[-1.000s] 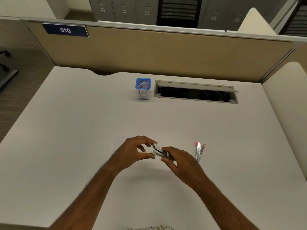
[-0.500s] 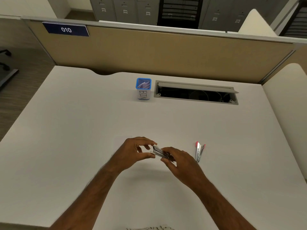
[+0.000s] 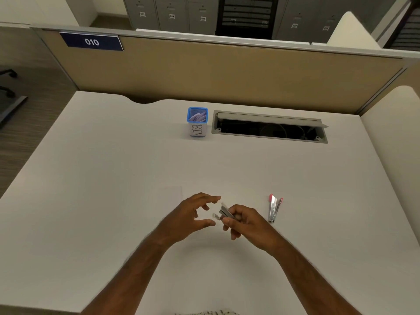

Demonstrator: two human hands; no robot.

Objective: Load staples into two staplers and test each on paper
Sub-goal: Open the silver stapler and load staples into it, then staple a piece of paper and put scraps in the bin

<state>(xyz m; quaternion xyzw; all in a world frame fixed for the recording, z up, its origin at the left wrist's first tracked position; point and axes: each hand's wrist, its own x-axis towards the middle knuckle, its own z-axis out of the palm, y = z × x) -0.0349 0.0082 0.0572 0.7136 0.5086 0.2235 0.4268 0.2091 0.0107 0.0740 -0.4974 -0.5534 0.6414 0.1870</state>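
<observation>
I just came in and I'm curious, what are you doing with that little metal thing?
A person is working on a small stapler at a white desk. The right hand holds it, while the left hand hovers beside it with its fingers spread, touching nothing. A second stapler with pink ends lies open on the desk to the right. A blue bin stands farther back.

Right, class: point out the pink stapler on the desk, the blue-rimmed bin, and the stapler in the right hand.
pink stapler (image 3: 274,208): head view, on its metal body.
blue-rimmed bin (image 3: 198,130): head view, on its labelled front wall.
held stapler (image 3: 225,212): head view, on its dark top.
</observation>
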